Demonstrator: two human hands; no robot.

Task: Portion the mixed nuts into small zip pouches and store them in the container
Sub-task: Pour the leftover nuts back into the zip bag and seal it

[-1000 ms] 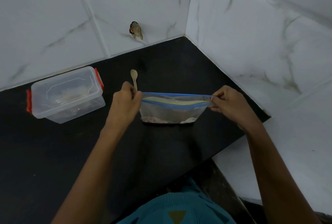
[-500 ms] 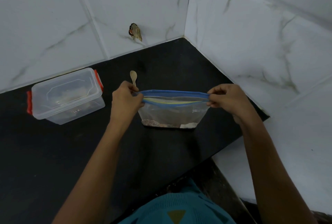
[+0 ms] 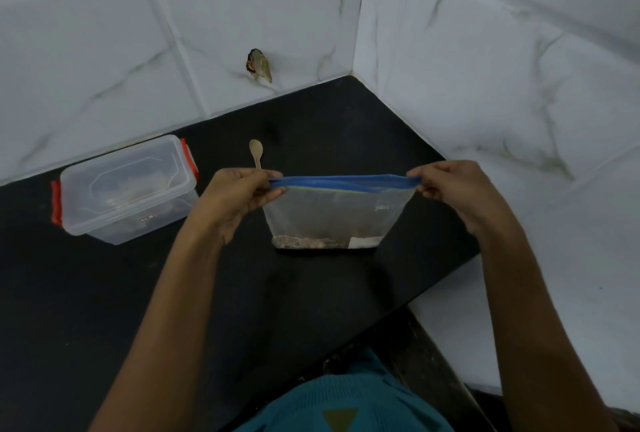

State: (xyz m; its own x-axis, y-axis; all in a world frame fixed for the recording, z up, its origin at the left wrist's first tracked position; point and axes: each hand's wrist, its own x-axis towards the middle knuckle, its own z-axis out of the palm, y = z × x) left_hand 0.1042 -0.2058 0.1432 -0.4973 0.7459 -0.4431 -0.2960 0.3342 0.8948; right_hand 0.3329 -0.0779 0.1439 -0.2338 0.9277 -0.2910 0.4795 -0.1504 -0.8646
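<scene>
Dim bluish light, soft shadows, wide-angle bending at edges, slightly soft

My left grip hides the spoon's handle; the bits low in the pouch it holds are too blurred to name.

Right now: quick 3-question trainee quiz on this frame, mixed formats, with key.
1. Which part of the zip bag do the left hand and right hand pinch?
2. True or false: the container has its lid on.
3. The wooden spoon lies: A) in the zip bag; B) on the counter beyond the left hand; C) in the container.
Key: 1 the two ends of its blue top strip; 2 true; 3 B.
</scene>
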